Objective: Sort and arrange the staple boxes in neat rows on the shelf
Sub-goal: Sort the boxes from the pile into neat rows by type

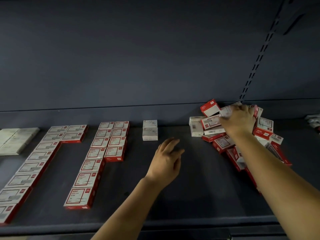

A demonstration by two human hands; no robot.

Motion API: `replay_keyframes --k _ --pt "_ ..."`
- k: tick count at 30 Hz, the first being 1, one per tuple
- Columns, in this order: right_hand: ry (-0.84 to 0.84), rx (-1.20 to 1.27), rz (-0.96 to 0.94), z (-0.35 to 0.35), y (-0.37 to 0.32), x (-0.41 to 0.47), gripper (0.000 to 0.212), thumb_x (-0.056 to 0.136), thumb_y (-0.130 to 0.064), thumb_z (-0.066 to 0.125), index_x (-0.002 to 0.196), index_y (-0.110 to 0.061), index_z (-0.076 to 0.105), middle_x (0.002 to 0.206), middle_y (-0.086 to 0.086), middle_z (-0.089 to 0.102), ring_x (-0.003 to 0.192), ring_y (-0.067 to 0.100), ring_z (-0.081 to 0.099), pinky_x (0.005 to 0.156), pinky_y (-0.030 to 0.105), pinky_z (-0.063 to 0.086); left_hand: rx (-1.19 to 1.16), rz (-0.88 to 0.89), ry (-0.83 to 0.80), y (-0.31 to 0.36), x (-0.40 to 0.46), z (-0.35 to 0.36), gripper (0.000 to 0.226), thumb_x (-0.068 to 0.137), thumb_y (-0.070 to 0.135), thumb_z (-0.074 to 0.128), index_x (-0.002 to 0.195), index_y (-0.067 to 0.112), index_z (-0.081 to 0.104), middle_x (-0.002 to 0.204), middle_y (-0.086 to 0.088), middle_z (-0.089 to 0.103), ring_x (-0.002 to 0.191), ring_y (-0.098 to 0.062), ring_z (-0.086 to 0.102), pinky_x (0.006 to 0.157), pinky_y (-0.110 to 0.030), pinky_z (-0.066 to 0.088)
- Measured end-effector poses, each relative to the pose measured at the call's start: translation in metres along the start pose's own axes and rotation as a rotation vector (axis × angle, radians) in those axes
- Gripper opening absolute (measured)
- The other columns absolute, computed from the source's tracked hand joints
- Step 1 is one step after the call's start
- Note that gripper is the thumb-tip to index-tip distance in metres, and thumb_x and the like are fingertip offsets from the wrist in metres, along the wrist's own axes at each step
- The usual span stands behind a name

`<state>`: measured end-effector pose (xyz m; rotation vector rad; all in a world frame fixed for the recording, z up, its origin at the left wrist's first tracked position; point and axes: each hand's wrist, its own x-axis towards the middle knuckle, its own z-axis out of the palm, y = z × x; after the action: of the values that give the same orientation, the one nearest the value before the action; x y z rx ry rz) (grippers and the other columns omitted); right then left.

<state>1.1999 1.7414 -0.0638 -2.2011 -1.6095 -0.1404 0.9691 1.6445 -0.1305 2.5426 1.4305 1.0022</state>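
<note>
Right hand (238, 116) grasps a box in the pile (225, 135), left hand (167, 160) released; pulling could topple boxes off the shelf (199, 196).

No text readable. Print on red-white boxes (81, 196) blurred; small red logo square seen at label corner, not legible. Barcode seen on box in pile (213, 131), digits unreadable.
</note>
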Motion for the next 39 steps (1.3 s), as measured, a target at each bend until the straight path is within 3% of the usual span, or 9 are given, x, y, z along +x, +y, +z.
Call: replay_keyframes --k 4,7,12,14,17,22,26,32,39 --pt "0.174 0.209 -0.077 0.009 0.013 -0.005 0.04 0.082 -0.02 0.063 0.118 -0.003 0.056 0.121 0.019 0.053 0.116 0.037 0.042 0.097 0.041 0.034 -0.011 -0.051 -0.004 -0.013 -0.009 -0.008 0.027 0.078 0.004 0.064 0.104 0.009 0.07 0.126 -0.012 0.057 0.122 -0.031 0.05 0.092 -0.046 0.05" --pt "0.322 0.418 -0.14 0.009 0.016 -0.028 0.046 0.078 -0.014 0.07 0.12 -0.003 0.057 0.115 0.018 0.06 0.111 0.035 0.048 0.091 0.023 0.026 -0.025 -0.068 0.083 -0.015 -0.01 -0.016 0.026 0.077 0.005 0.061 0.101 0.008 0.071 0.12 -0.012 0.06 0.113 -0.031 0.055 0.093 -0.037 0.047" --pt "0.404 0.647 -0.244 -0.011 -0.008 -0.075 0.042 0.072 0.001 0.074 0.112 0.0 0.06 0.11 0.018 0.06 0.106 0.021 0.048 0.085 0.026 0.038 -0.118 -0.152 0.163 -0.016 -0.012 -0.022 0.026 0.082 0.011 0.056 0.104 0.011 0.07 0.12 -0.007 0.061 0.114 -0.022 0.054 0.093 -0.029 0.044" --pt "0.436 0.698 -0.355 -0.014 -0.014 -0.09 0.041 0.068 0.007 0.074 0.107 0.002 0.062 0.105 0.018 0.061 0.102 0.017 0.048 0.086 0.015 0.039 -0.147 -0.163 0.196 -0.013 -0.013 -0.025 0.028 0.086 0.019 0.051 0.106 0.012 0.07 0.118 -0.004 0.061 0.112 -0.018 0.054 0.093 -0.029 0.045" --pt "0.404 0.766 -0.457 -0.016 -0.022 -0.104 0.042 0.068 -0.002 0.071 0.108 -0.005 0.059 0.106 0.008 0.059 0.102 0.014 0.05 0.089 0.007 0.036 -0.167 -0.162 0.25 -0.008 -0.011 -0.032 0.033 0.086 0.022 0.047 0.108 0.011 0.069 0.114 -0.003 0.063 0.11 -0.013 0.053 0.093 -0.029 0.047" --pt "0.343 0.85 -0.587 -0.015 -0.036 -0.124 0.043 0.071 -0.011 0.071 0.111 -0.003 0.058 0.108 -0.003 0.057 0.104 0.012 0.052 0.092 0.015 0.042 -0.158 -0.137 0.284 0.003 -0.01 -0.049 0.045 0.085 0.026 0.05 0.129 0.012 0.052 0.123 -0.006 0.057 0.118 -0.012 0.046 0.1 -0.023 0.037" --pt "0.3 0.862 -0.683 -0.006 -0.043 -0.134 0.043 0.075 -0.017 0.066 0.115 -0.009 0.052 0.109 0.0 0.059 0.105 0.015 0.054 0.092 0.02 0.045 -0.05 0.01 0.231 0.007 -0.009 -0.056 0.059 0.084 0.032 0.055 0.137 0.015 0.035 0.134 -0.006 0.048 0.128 -0.017 0.038 0.107 -0.025 0.029" --pt "0.219 0.892 -0.739 -0.002 -0.054 -0.145 0.041 0.075 -0.019 0.063 0.114 -0.006 0.056 0.11 -0.001 0.056 0.109 0.008 0.049 0.094 0.012 0.04 0.04 0.156 0.222 0.003 -0.008 -0.059 0.048 0.085 0.025 0.056 0.129 0.011 0.042 0.124 -0.004 0.046 0.117 -0.022 0.047 0.092 -0.038 0.049" --pt "0.129 0.75 -0.794 0.002 -0.064 -0.141 0.048 0.071 -0.01 0.069 0.118 -0.006 0.056 0.11 0.009 0.064 0.108 0.015 0.051 0.097 0.014 0.036 0.137 0.176 0.189 -0.016 -0.011 -0.061 0.039 0.085 0.023 0.056 0.12 0.005 0.054 0.118 -0.003 0.048 0.105 -0.022 0.052 0.085 -0.036 0.051"
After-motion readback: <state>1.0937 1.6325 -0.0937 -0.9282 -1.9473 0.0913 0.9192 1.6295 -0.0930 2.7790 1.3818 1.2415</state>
